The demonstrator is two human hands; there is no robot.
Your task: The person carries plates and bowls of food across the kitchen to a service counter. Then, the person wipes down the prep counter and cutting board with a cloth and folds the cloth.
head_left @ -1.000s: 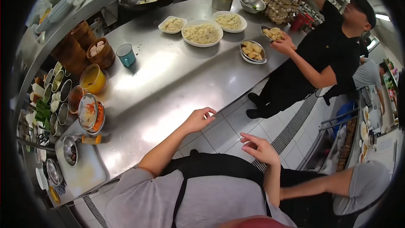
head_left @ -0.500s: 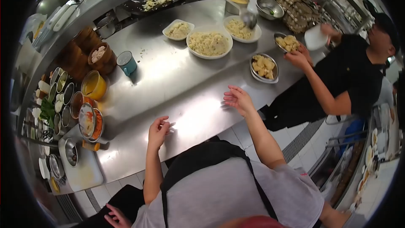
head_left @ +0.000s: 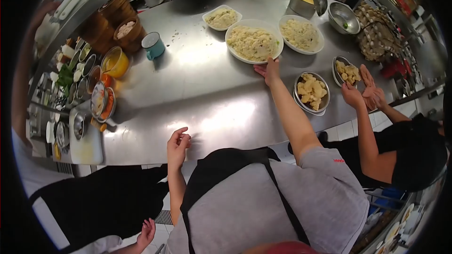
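Observation:
My right hand (head_left: 269,71) reaches across the steel counter to a large white oval dish of fried rice (head_left: 253,42). Its thumb lies on the near rim and the fingers are at the dish's underside. My left hand (head_left: 179,146) hovers over the counter's front edge, fingers loosely curled and apart, with nothing in them. A smaller white dish of fried rice (head_left: 221,18) stands behind to the left. Another white dish of fried rice (head_left: 301,35) sits right of the large one. Closer to my right forearm is a metal bowl of yellowish chunks (head_left: 311,92).
At right, a co-worker's hands (head_left: 360,96) are at another bowl of chunks (head_left: 347,72). A ladle (head_left: 319,2) is beside a metal pot (head_left: 302,3). Left stand a teal mug (head_left: 153,46), steamer baskets (head_left: 129,31) and a cutting board (head_left: 87,148). Another person (head_left: 101,207) stands close at left.
My right hand has moved forward to the large dish's rim; my left hand stays about where it was. The ladle has moved from over the right dish to beside the pot. A person has come in at left.

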